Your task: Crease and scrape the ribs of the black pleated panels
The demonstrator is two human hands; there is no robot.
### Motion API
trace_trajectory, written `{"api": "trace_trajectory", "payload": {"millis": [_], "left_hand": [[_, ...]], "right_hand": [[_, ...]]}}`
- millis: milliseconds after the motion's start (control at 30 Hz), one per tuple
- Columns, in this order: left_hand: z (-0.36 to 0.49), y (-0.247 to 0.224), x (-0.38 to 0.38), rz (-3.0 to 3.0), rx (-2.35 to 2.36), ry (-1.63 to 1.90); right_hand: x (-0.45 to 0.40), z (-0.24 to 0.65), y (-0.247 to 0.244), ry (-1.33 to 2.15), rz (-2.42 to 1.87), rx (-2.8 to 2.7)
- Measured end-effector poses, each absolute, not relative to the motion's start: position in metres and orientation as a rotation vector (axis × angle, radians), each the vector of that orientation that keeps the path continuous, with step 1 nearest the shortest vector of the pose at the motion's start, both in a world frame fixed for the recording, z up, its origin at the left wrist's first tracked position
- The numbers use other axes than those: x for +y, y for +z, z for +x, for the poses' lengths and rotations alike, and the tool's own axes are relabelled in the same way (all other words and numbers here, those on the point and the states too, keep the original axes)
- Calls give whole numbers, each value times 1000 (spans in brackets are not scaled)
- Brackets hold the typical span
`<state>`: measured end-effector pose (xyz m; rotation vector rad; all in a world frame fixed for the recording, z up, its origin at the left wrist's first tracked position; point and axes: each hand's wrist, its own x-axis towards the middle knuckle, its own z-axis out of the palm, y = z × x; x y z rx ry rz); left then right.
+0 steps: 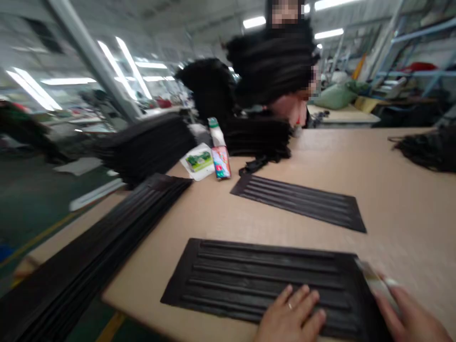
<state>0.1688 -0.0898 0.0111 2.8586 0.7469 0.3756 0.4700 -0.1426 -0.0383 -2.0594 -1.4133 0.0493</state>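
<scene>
A black ribbed panel (pixel 263 275) lies flat near the front of the table. My left hand (pixel 292 316), a ring on one finger, rests on its front edge with the fingers spread. At the panel's right end, my right hand (pixel 409 308) is closed around a slim tool with a pale handle (pixel 384 287). The tool's far end looks metallic and meets the panel's back right corner; blur hides its exact kind. Farther back lies a second ribbed panel (pixel 299 202), touched by neither hand.
Stacked black panels (pixel 96 237) jut over the table's left edge. More black piles (pixel 149 145) stand behind, near a white bottle (pixel 217 133) and a phone-like colourful item (pixel 221 163). Across the table (pixel 402 209), a person holds a black stack (pixel 272 61). Dark cords (pixel 431 149) lie far right.
</scene>
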Motion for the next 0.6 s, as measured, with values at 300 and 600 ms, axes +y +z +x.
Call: {"api": "trace_trajectory", "payload": {"millis": [300,600], "left_hand": [[225,11,-95,2813,543,233],[225,15,-83,2783,624,273]], "right_hand": [[-190,458,-5,-7,-2453,-1409],[-160,434,13,178,-2312,-1462]]}}
